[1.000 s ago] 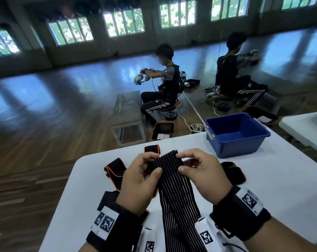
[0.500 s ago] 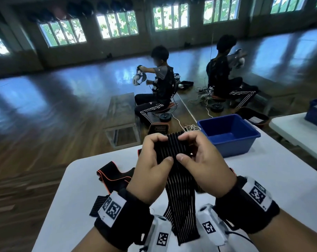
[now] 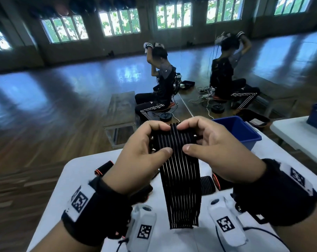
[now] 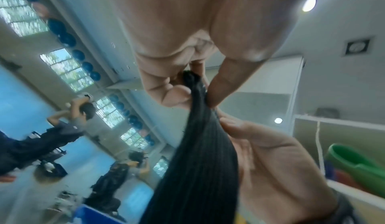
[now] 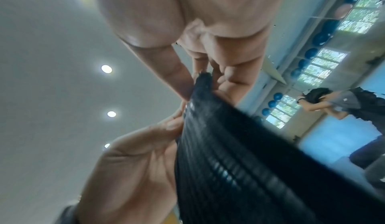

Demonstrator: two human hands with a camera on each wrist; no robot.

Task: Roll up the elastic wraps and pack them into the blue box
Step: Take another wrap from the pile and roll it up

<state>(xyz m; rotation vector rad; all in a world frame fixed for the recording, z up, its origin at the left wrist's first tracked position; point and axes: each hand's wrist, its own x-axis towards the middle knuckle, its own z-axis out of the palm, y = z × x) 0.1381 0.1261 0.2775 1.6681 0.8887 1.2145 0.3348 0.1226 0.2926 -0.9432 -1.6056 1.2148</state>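
Two hands: left hand (image 3: pixel 135 157), right hand (image 3: pixel 215 151) | one striped wrap (image 3: pixel 179 179) gripped | one blue box (image 3: pixel 243 131)

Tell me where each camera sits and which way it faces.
Head: on the head, looking down at the table; left hand and right hand grip the wrap.
Left wrist: under the left hand, looking up along the fingers.
Right wrist: under the right hand, looking up at the ceiling.
Shared: all show both hands on the wrap.

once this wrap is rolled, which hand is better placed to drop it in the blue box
Right. The blue box sits just beyond the right hand, on its side of the table. The left hand, sharing the grip on the striped wrap, would have to cross over.
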